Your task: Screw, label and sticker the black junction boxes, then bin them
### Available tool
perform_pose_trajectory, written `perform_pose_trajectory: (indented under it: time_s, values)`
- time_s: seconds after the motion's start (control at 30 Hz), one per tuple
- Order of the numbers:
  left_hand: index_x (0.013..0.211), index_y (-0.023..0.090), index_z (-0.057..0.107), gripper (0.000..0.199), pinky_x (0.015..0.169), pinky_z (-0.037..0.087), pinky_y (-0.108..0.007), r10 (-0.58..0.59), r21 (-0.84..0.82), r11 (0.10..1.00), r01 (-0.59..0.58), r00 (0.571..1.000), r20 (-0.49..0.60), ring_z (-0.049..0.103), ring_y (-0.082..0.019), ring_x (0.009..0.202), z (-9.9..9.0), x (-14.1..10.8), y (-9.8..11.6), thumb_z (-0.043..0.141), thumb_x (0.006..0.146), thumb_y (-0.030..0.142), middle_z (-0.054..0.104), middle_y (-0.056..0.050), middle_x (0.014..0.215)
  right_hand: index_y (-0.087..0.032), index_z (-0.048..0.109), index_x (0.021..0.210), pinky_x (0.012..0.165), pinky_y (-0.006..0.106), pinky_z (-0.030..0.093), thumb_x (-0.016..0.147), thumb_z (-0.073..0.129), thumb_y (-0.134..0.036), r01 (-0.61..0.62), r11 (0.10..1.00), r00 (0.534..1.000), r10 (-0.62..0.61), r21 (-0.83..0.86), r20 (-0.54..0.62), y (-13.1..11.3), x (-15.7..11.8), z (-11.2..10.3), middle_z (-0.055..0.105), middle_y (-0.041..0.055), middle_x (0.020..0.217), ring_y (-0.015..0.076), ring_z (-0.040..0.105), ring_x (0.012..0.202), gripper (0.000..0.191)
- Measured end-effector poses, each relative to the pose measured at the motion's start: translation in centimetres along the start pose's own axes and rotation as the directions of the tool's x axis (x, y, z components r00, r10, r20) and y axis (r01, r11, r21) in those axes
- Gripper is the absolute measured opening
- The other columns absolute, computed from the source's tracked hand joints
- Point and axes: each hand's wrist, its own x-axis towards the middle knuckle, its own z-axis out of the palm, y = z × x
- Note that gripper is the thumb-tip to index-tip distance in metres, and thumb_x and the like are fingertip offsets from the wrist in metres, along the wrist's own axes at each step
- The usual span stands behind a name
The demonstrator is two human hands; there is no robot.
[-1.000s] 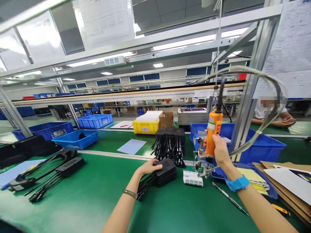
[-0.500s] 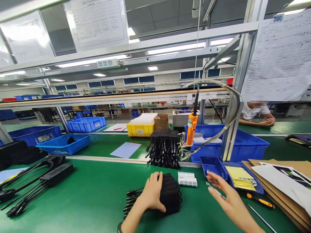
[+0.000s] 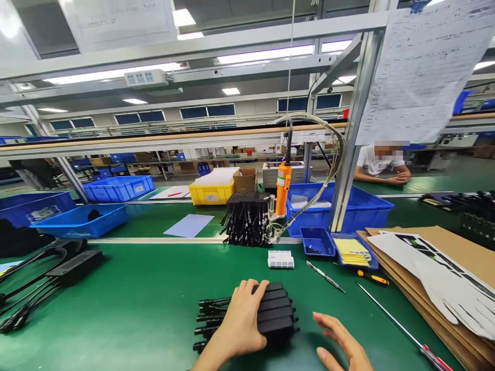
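Note:
A row of black boxes with short black cables (image 3: 275, 312) lies on the green bench, its cable ends pointing left. Over its left part rests my left hand (image 3: 245, 319), fingers and thumb gripping the boxes. My right hand (image 3: 340, 342) is just to the right of the row, fingers apart and nothing in it. Behind the row sit white label rolls or blocks (image 3: 281, 259). A silver pen-like tool (image 3: 325, 276) lies on the bench beyond my right hand.
Farther back are a black cable bundle stack (image 3: 247, 219), a hanging orange screwdriver (image 3: 283, 190), a yellow bin (image 3: 212, 194) and blue bins (image 3: 358, 211). Cardboard sheets (image 3: 410, 288) and a long screwdriver (image 3: 398, 322) lie right. A black box with cables (image 3: 75, 267) is left. A person sits opposite.
The view has shifted right. My right hand has moved down toward the black boxes and away from the silver tool, which now lies on the bench. My left hand stays on the boxes.

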Motion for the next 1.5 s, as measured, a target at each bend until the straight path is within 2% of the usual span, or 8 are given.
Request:
perform_pose_trajectory:
  time_s: [0.17,0.3,0.43,0.67,0.9,1.27,1.4,1.5]
  values:
    - [0.148,0.024,0.031,0.108,0.104,0.038,-0.054,0.16,-0.083,0.985,-0.151,0.982,0.105,0.045,-0.04,0.124,3.1,-1.5,2.2,0.073,0.048,0.016,0.047,-0.017,0.138,-0.014,0.022,0.154,0.114,0.049,0.031,0.071,0.072,-0.058,0.027,0.997,0.99,-0.017,-0.071,0.141,-0.5,-0.2,1.9,0.025,0.0173,0.157,0.0348,0.024,0.144,0.107]
    - [0.154,0.023,-0.007,0.131,0.111,0.034,-0.054,0.261,-0.09,0.962,-0.256,0.964,0.047,0.022,-0.039,0.143,4.2,-2.8,0.4,0.085,0.062,0.041,0.018,-0.021,0.158,-0.012,0.005,0.155,0.117,0.05,0.021,0.077,0.068,-0.048,-0.071,0.99,0.956,0.103,-0.123,0.276,-0.5,-0.4,2.5,0.013,0.0178,0.16,0.0319,0.014,0.147,0.107]
    - [0.149,0.016,-0.025,0.155,0.107,0.029,-0.068,0.236,0.069,0.971,-0.231,0.968,-0.082,0.02,-0.048,0.14,4.8,-3.7,-1.6,0.078,0.049,0.076,0.02,-0.029,0.154,-0.018,-0.005,0.155,0.117,0.053,0.019,0.074,0.074,-0.048,-0.101,0.984,0.936,0.143,-0.145,0.321,-0.9,-0.5,2.2,0.006,0.0167,0.162,0.0327,0.009,0.148,0.117]
    - [0.152,0.011,0.001,0.136,0.105,0.032,-0.065,0.23,0.133,0.97,-0.202,0.942,-0.246,0.048,-0.047,0.126,7.0,-3.1,-1.2,0.063,0.057,0.086,0.047,-0.028,0.14,-0.023,-0.016,0.153,0.114,0.055,0.028,0.072,0.078,-0.041,-0.129,0.972,0.955,0.176,-0.197,0.24,-0.3,-1.1,3.5,0.011,0.0189,0.16,0.0364,0.016,0.146,0.125]
    - [0.137,0.014,0.031,0.099,0.106,0.029,-0.061,0.24,0.137,0.969,-0.204,0.903,-0.356,0.062,-0.039,0.105,5.8,-3.1,-0.5,0.064,0.065,0.074,0.066,-0.018,0.111,-0.023,-0.009,0.155,0.109,0.054,0.038,0.067,0.08,-0.05,-0.086,0.979,0.977,0.12,-0.187,0.178,0.5,-1.7,3.8,0.015,0.0189,0.159,0.0423,0.024,0.143,0.128]
    - [0.134,0.014,0.031,0.097,0.097,0.042,-0.052,0.192,0.086,0.981,-0.173,0.926,-0.325,0.066,-0.035,0.096,6.5,-2.8,-0.6,0.061,0.066,0.077,0.066,-0.017,0.108,-0.021,-0.005,0.156,0.108,0.053,0.04,0.071,0.074,-0.056,-0.027,0.974,0.982,0.068,-0.226,0.177,1.3,-2.0,3.9,0.016,0.016,0.16,0.0421,0.024,0.143,0.121]
    - [0.146,0.013,0.019,0.111,0.104,0.036,-0.057,0.195,0.074,0.98,-0.183,0.948,-0.252,0.059,-0.041,0.114,6.3,-3.4,-1.4,0.06,0.066,0.079,0.061,-0.021,0.124,-0.021,-0.005,0.156,0.106,0.053,0.042,0.071,0.074,-0.055,-0.047,0.974,0.978,0.089,-0.22,0.186,1.6,-2.2,4.0,0.017,0.0163,0.16,0.0424,0.027,0.142,0.121]
    - [0.153,0.012,0.003,0.117,0.109,0.03,-0.058,0.164,0.087,0.985,-0.152,0.974,-0.159,0.039,-0.043,0.135,6.1,-3.3,-1.0,0.061,0.072,0.072,0.04,-0.023,0.147,-0.021,-0.005,0.156,0.106,0.054,0.042,0.07,0.075,-0.054,-0.051,0.976,0.975,0.094,-0.21,0.2,1.8,-2.4,4.0,0.017,0.016,0.16,0.0428,0.025,0.142,0.122]
